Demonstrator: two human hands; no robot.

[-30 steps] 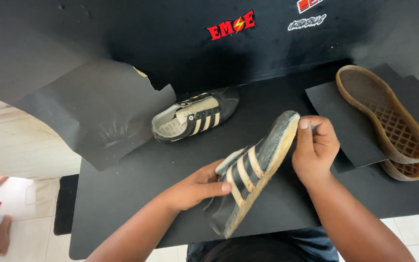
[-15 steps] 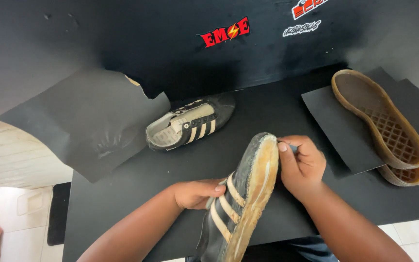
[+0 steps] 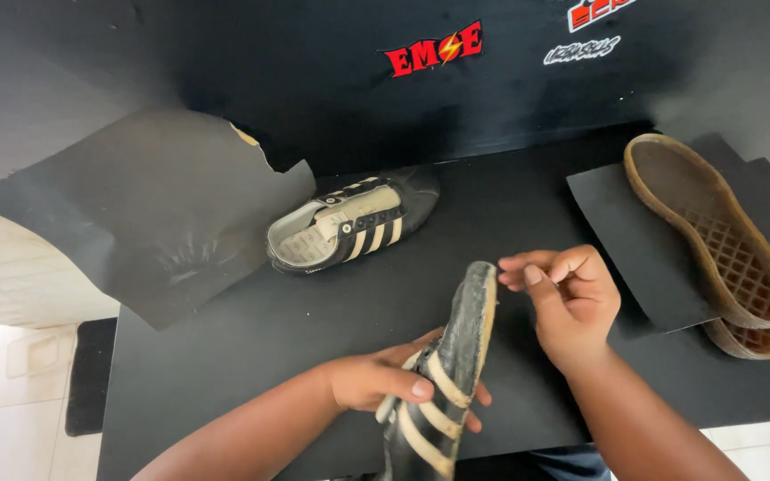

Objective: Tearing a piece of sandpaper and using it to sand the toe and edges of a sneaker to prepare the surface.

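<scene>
Tilted further onto its edge since a moment ago, the shoe [image 3: 443, 374] sits at 6 o'clock, left hand [image 3: 385, 383] grasping its upper, right hand [image 3: 568, 303] pinching at its toe, sole unattached, two soles [image 3: 715, 236] waiting at 3 o'clock.

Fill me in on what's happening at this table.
A person's left hand grips a black shoe with pale stripes, turned on edge with no outsole on it. The right hand pinches its fingers beside the shoe's toe. The matching shoe lies upright further back; two tan rubber soles sit stacked at the right.
</scene>
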